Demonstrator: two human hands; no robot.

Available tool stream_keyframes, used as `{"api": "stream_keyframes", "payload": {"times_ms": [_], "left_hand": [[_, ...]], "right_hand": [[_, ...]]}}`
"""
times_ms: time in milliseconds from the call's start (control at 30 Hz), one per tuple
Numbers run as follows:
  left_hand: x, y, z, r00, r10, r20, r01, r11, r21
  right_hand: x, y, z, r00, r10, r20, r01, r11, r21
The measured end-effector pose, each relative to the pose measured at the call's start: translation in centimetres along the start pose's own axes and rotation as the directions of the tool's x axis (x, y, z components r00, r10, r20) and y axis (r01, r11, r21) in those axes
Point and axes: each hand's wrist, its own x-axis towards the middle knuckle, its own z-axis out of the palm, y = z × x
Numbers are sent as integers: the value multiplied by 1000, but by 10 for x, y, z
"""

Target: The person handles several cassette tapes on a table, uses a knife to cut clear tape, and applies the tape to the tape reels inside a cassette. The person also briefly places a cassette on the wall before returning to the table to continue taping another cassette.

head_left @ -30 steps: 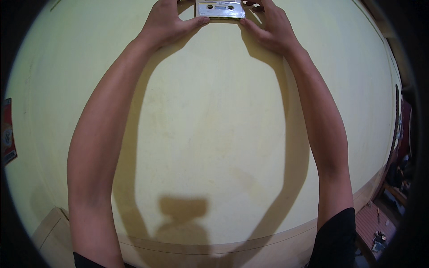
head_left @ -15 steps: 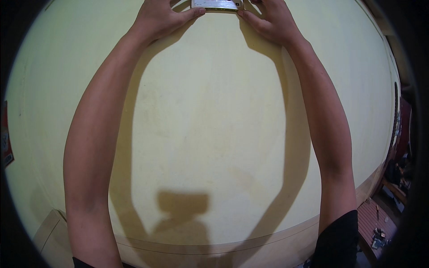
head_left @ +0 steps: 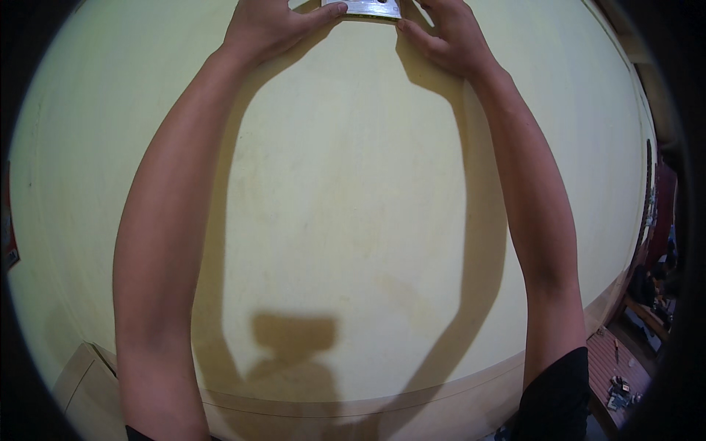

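Observation:
A flat, silvery-white rectangular piece (head_left: 371,7) with a thin dark lower edge lies against the pale yellow-green wall (head_left: 346,191) at the top of the view. Its upper part is cut off, so its kind does not show. My left hand (head_left: 268,26) grips its left side, the thumb laid over the lower left part of its face. At the lower right corner, the thumb of my right hand (head_left: 452,40) presses on the edge. The other fingers of both hands are largely out of sight. Both forearms reach up along the wall.
A beige band (head_left: 441,397) runs along the wall's bottom. At lower right, a reddish ribbed surface (head_left: 603,356) bears a cluster of small items (head_left: 620,393). Dark clutter (head_left: 651,287) stands beyond the right edge, and a red printed sheet (head_left: 10,235) shows at far left.
My left thumb has slid slightly right and up on the piece, and the left forearm has shifted a little right. The right hand barely differs. The view has moved slightly.

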Motion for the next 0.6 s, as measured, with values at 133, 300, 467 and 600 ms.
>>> {"api": "stream_keyframes", "payload": {"times_ms": [133,300,467,600], "left_hand": [[-10,11,8,997,-24,-71,27,999,36],[-1,6,15,998,43,-41,-42,998,37],[-14,0,14,999,-7,-50,8,999,35],[-18,-2,11,998,41,-47,-40,999,22]], "right_hand": [[-15,7,-3,1000,-9,-19,9,1000,-1],[-13,14,-1,999,-6,-36,7,999,45],[9,7,-4,989,65,136,-82,989,123],[71,-12,-17,999,-33,-14,33,999,18]]}}
